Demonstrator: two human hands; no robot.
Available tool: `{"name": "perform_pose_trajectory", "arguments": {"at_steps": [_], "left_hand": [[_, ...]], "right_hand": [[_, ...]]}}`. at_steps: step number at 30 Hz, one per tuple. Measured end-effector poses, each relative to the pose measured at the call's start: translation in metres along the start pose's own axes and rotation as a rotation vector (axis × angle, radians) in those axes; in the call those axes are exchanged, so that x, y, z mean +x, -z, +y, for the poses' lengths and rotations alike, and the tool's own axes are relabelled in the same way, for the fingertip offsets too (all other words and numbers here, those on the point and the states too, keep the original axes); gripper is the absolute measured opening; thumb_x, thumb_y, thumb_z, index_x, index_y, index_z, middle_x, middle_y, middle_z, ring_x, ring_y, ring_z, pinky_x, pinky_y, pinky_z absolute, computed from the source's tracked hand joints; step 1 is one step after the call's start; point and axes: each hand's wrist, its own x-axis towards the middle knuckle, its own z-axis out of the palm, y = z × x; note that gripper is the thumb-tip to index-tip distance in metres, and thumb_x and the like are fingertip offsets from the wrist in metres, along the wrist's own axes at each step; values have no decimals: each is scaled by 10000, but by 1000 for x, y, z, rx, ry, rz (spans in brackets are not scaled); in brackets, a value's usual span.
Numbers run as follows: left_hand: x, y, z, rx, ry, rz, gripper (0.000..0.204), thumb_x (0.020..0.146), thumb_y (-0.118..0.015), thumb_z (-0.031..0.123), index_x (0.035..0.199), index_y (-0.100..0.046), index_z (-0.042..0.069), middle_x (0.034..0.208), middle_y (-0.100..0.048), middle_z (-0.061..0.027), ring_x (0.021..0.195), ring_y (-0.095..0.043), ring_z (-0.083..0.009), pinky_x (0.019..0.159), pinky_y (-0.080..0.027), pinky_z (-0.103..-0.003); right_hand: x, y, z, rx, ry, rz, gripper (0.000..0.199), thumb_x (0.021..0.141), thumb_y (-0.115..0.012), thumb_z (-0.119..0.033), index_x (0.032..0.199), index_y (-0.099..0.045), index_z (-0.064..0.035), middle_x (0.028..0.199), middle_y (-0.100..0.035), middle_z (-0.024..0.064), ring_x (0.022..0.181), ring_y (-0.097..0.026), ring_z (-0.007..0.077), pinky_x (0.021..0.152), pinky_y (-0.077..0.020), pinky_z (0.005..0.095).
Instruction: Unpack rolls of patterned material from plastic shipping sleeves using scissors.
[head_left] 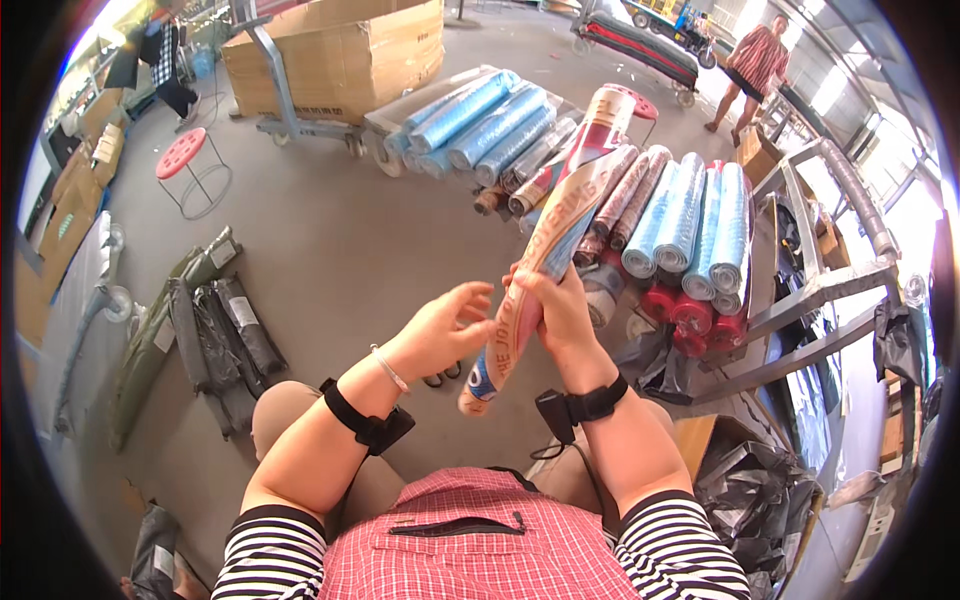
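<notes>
A long rolled sheet (560, 225), printed in cream, red and blue with large lettering, leans up and away to the right in front of me. My right hand (560, 305) is wrapped round its middle, thumb across the near side. Just left of its lower half is my left hand (450, 325), with fingers apart and slightly curled. Its fingertips come close to the roll; whether they touch it I cannot tell. The roll's lower end hangs above the floor between my knees. Each forearm wears a black strap with a small box.
Blue rolls (690, 225) and red rolls (680, 310) are stacked at right beside a metal frame (830, 285). More blue rolls (480, 120) lie ahead, near a large carton (340, 60). Dark wrapped rolls (225, 335) and a red stool (182, 152) are at left. A person (755, 70) stands far right.
</notes>
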Motion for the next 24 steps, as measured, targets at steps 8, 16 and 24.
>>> {"name": "perform_pose_trajectory", "arguments": {"at_steps": [8,16,24], "left_hand": [[0,21,12,-66,-414,435,723,909,-715,241,1477,-323,24,1260,-571,-146,1152,-583,-212,928,-507,-343],[-4,46,14,-438,-482,529,484,973,-640,265,1323,-429,6,1162,-585,-63,1051,-573,-118,909,-493,-290],[-18,66,28,-537,-557,616,356,1010,-569,169,1302,-444,7,1142,-580,-47,1035,-569,-110,907,-492,-282]], "right_hand": [[-35,-33,26,-827,315,-50,543,789,-808,-134,1210,-477,-44,1045,-617,140,911,-633,237,767,-518,363],[-53,-49,42,-914,412,-185,608,797,-822,-146,1255,-444,-19,1061,-586,124,876,-589,225,776,-507,336],[-53,-50,42,-950,402,-213,600,793,-813,-150,1255,-457,-9,1083,-584,175,952,-600,326,824,-488,392]]}}
